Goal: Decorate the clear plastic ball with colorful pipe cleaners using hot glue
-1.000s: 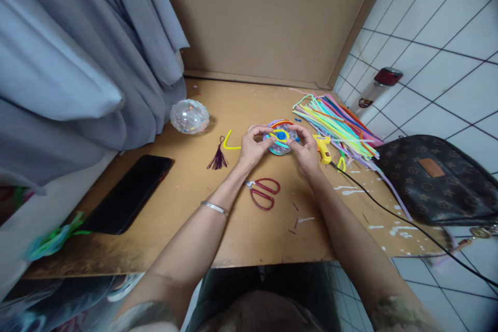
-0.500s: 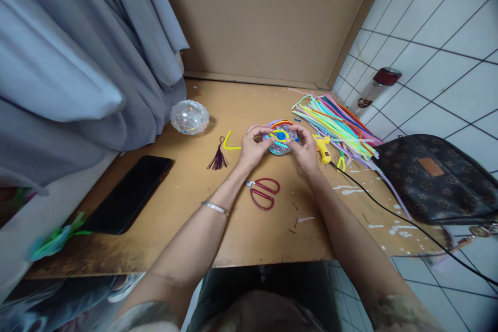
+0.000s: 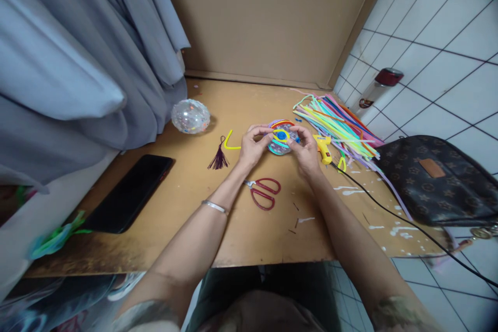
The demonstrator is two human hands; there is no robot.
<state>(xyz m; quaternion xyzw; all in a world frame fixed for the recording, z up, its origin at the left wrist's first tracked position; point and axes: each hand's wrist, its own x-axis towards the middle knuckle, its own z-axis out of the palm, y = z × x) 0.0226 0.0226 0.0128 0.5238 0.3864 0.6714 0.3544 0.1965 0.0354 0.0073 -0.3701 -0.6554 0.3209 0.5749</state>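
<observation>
My left hand (image 3: 254, 146) pinches the left side of a yellow pipe cleaner (image 3: 287, 134) bent into a ring. The ring's right side is between the fingertips of my right hand (image 3: 306, 146). It lies around a blue centre on a round clear ornament (image 3: 280, 149), whose edge carries red, yellow, purple and turquoise strips. Part of the ornament is hidden behind my fingers. Left of my left hand are a bent yellow pipe cleaner piece (image 3: 232, 147) and a dark purple tassel (image 3: 219, 155). Red-handled scissors (image 3: 264, 193) lie nearer to me, and a yellow glue gun (image 3: 323, 149) is beside my right hand.
A bundle of coloured pipe cleaners (image 3: 334, 124) lies at the back right, by a brown patterned bag (image 3: 439, 187) and a bottle (image 3: 375, 93). The glue gun's black cord (image 3: 383, 205) crosses the right side. A clear ball (image 3: 190, 116) and black phone (image 3: 130, 193) are on the left.
The view has shifted very slightly. Both hands stay in place on the yellow ring, with hardly any visible movement.
</observation>
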